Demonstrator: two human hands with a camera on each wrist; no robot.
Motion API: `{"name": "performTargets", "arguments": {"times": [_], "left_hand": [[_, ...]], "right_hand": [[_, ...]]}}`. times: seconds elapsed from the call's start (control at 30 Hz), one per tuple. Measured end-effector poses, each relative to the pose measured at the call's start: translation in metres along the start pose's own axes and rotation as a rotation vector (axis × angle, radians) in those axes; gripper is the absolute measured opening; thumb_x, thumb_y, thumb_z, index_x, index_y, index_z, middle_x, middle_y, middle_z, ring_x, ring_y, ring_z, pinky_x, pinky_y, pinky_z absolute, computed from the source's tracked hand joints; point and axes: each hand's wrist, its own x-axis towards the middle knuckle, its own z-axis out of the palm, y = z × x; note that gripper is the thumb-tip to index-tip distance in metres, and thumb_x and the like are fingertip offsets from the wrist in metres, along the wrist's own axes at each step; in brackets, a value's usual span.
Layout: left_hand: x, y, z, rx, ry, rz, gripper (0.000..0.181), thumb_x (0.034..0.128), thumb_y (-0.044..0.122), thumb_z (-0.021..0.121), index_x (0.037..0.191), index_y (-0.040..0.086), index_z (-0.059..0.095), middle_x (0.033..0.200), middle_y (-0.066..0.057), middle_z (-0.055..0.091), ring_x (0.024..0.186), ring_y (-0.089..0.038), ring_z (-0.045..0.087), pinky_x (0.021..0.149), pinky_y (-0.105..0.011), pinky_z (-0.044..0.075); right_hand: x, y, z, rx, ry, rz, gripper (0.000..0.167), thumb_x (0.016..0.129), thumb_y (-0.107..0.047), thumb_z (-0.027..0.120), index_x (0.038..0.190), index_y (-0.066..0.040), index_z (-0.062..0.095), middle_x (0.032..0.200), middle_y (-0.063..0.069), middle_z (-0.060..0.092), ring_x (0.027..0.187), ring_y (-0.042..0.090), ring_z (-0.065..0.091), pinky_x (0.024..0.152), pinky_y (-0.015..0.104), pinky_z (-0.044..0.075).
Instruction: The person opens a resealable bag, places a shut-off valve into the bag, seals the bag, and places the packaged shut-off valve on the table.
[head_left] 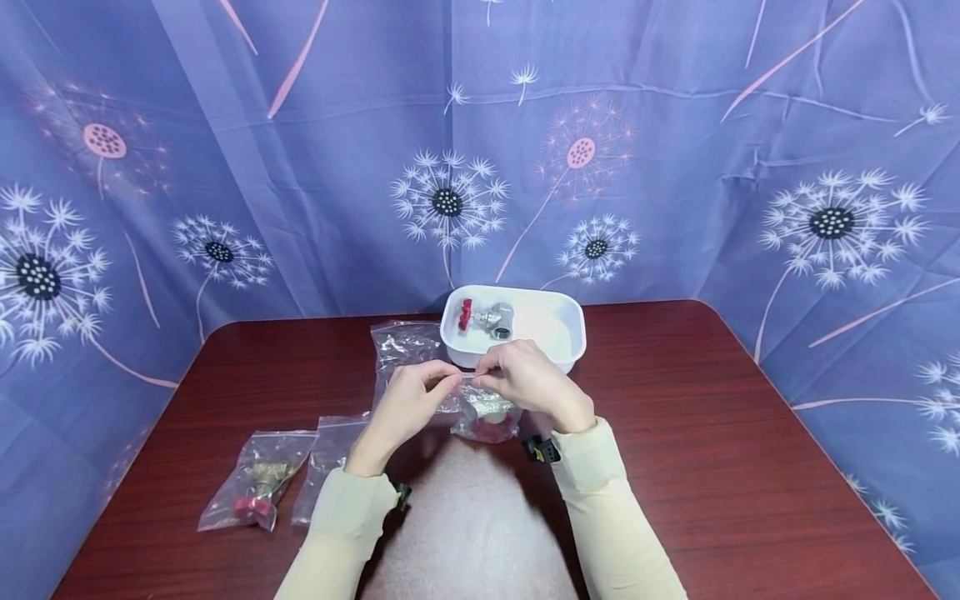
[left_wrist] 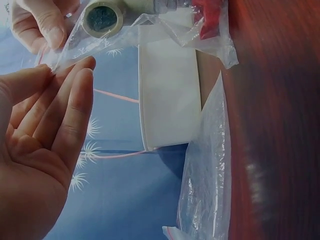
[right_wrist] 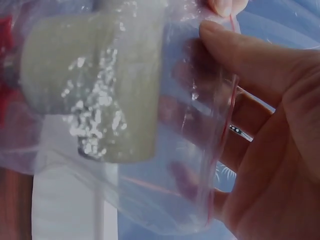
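L hand (head_left: 407,404), R hand (head_left: 531,383) pinch clr bag (right_wrist: 160,200) top; valve (right_wrist: 95,75) inside, below both.

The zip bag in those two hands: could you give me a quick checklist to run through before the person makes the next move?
1. Both hands on the zip bag: ok; left hand and right hand pinch its top edge.
2. Red-handled valve inside the bag: ok.
3. Zip seal open: cannot tell.
4. Bare space in the white tray: ok; its right part is bare, while the grey valve lies on the left.
5. Brass-coloured valve away from the hands: ok; it lies bagged at the table's left.
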Motion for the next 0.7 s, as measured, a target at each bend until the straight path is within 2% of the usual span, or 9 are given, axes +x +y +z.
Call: {"name": "performTargets", "arguments": {"times": [0.17, 0.27, 0.4, 0.53, 0.7], "left_hand": [[-0.0006, 0.0005, -0.0009, -0.015, 0.004, -0.026, 0.012, 0.0962, 0.017, 0.064, 0.098, 0.011, 0.074, 0.078, 0.005, 0.069, 0.067, -0.018, 0.067, 0.063, -0.028, 0.051], [-0.0006, 0.0011, -0.0015, -0.023, 0.004, -0.041, 0.012, 0.0963, 0.017, 0.064, 0.097, 0.011, 0.074, 0.079, 0.000, 0.070, 0.069, -0.022, 0.067, 0.063, -0.028, 0.051], [0.0000, 0.0013, -0.0016, -0.020, 0.002, -0.057, 0.012, 0.0969, 0.018, 0.063, 0.098, 0.012, 0.074, 0.079, -0.005, 0.071, 0.068, -0.018, 0.066, 0.063, -0.029, 0.051], [0.0002, 0.0007, -0.0016, -0.035, -0.004, -0.059, 0.013, 0.0975, 0.019, 0.063, 0.098, 0.012, 0.074, 0.080, -0.006, 0.072, 0.069, -0.020, 0.067, 0.062, -0.029, 0.051], [0.0003, 0.0006, -0.0013, -0.034, -0.006, -0.061, 0.013, 0.0972, 0.018, 0.063, 0.098, 0.012, 0.074, 0.079, 0.001, 0.071, 0.070, -0.020, 0.068, 0.063, -0.028, 0.051]], "right_hand": [[-0.0010, 0.0002, -0.0031, 0.021, -0.018, 0.035, 0.007, 0.084, -0.019, 0.078, 0.080, -0.016, 0.074, 0.074, -0.012, 0.065, 0.066, 0.006, 0.055, 0.067, 0.028, 0.046], [-0.0020, 0.0013, -0.0041, 0.031, -0.019, 0.044, 0.009, 0.084, -0.019, 0.078, 0.077, -0.016, 0.074, 0.072, -0.012, 0.063, 0.065, 0.006, 0.054, 0.066, 0.027, 0.046], [-0.0022, 0.0042, -0.0033, 0.057, -0.025, 0.019, 0.010, 0.085, -0.018, 0.077, 0.076, -0.015, 0.074, 0.070, -0.011, 0.064, 0.065, 0.005, 0.055, 0.065, 0.026, 0.047], [-0.0021, 0.0042, -0.0032, 0.081, -0.034, 0.020, 0.010, 0.086, -0.017, 0.076, 0.077, -0.014, 0.074, 0.071, -0.011, 0.064, 0.065, 0.005, 0.055, 0.065, 0.025, 0.047], [-0.0020, 0.0019, -0.0034, 0.092, -0.036, 0.041, 0.008, 0.086, -0.017, 0.077, 0.078, -0.014, 0.074, 0.072, -0.011, 0.065, 0.066, 0.005, 0.055, 0.066, 0.026, 0.047]]}}
